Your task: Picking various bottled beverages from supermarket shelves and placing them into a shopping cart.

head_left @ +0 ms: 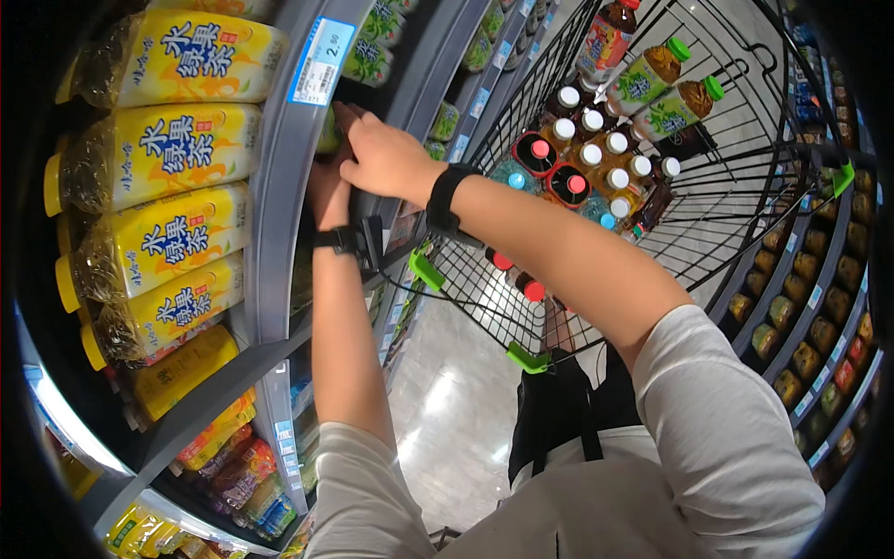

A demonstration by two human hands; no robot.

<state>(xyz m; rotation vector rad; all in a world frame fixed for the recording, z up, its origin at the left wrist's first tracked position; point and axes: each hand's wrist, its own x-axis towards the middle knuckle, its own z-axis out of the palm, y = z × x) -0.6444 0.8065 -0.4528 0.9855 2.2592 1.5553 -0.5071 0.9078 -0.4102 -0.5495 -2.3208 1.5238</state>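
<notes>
Both my hands reach into a shelf on the left, past a grey shelf edge. My right hand [389, 156] crosses over the left forearm side, its fingers curled inward at the shelf opening. Just below it, my left hand [330, 194] is mostly in shadow, its fingers hidden behind the right hand and the shelf edge. Beside the fingertips shows a sliver of a green thing [328, 135], too covered to name. Green-labelled bottles [368, 61] lie on the shelf just beyond the hands. Each wrist wears a black band.
Yellow-labelled tea bottles [186, 144] lie stacked at the near left. A wire shopping cart [726, 200] stands to the right, holding several drink bottles [591, 154] with white, red, blue and green caps. Another stocked shelf [805, 321] lines the far right. Grey floor [452, 391] shows below.
</notes>
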